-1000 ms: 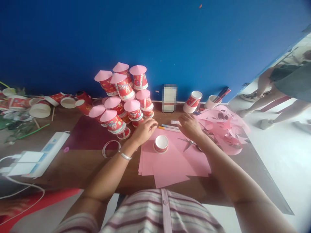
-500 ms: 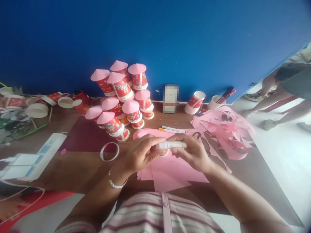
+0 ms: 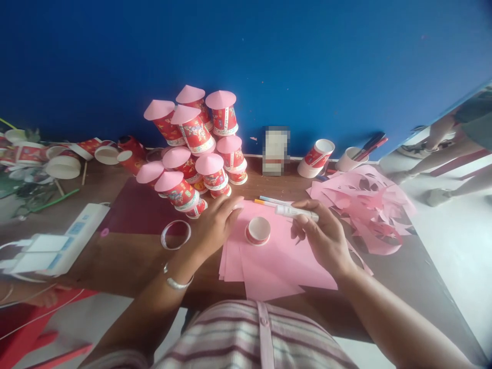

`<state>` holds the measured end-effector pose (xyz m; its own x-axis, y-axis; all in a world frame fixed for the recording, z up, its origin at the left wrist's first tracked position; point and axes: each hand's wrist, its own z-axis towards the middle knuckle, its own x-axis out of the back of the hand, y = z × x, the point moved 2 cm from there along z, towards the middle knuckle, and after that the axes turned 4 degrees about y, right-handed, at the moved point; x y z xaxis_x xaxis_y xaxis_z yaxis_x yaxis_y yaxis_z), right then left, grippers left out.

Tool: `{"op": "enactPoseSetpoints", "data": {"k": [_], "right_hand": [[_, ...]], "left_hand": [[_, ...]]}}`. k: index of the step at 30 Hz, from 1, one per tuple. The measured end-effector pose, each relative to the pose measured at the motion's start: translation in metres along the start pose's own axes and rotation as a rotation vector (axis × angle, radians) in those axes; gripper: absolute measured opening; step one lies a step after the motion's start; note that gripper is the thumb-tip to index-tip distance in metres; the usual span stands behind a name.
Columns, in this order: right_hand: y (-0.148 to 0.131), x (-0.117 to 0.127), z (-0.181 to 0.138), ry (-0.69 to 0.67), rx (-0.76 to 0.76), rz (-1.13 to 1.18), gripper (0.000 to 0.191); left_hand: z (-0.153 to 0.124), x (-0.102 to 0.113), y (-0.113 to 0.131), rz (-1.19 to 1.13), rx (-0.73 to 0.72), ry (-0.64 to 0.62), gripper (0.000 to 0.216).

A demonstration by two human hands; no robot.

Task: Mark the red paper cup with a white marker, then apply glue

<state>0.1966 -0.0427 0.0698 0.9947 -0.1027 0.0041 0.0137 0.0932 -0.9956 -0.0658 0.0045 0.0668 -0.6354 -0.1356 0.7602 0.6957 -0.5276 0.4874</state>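
My right hand (image 3: 325,233) grips a white glue stick (image 3: 298,212) between thumb and fingers, above the pink paper. My left hand (image 3: 215,225) is left of the paper, thumb and fingers drawn together; a pale spot shows at its fingertips, too small to name. Between my hands a small paper cup (image 3: 259,229) with a red band stands on the pink paper sheets (image 3: 277,266). An orange and a blue pen (image 3: 269,201) lie just behind the glue stick.
Stacked red cups with pink cone roofs (image 3: 186,148) stand back left. A tape roll (image 3: 176,234) and a power strip (image 3: 75,238) lie left. At right are cut paper scraps (image 3: 369,210), a red cup (image 3: 317,159) and a pen cup (image 3: 349,159). Another person's hand (image 3: 48,297) shows lower left.
My hands have moved apart. The glue stick, earlier between both hands, is now in my right hand, farther right. The small cup has come into full view.
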Motion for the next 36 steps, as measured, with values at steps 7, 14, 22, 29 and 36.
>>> {"op": "enactPoseSetpoints", "data": {"k": [7,14,22,29,36], "right_hand": [[0.009,0.003,0.003,0.039,-0.027,-0.037,0.035],[0.015,0.006,0.005,0.043,-0.067,-0.032,0.036],[0.02,0.0,0.007,-0.034,-0.031,0.171,0.034],[0.009,-0.024,-0.004,-0.224,-0.026,0.204,0.035],[-0.001,-0.021,-0.021,-0.092,0.143,0.039,0.025]], "left_hand": [[0.033,-0.046,-0.017,0.287,0.077,-0.33,0.027],[0.051,-0.071,-0.027,0.391,0.052,-0.551,0.031],[0.02,-0.021,-0.003,0.142,0.045,-0.139,0.038],[-0.007,0.001,0.054,-0.482,-0.008,0.049,0.03],[-0.012,0.0,0.055,-0.522,-0.083,0.161,0.017]]}}
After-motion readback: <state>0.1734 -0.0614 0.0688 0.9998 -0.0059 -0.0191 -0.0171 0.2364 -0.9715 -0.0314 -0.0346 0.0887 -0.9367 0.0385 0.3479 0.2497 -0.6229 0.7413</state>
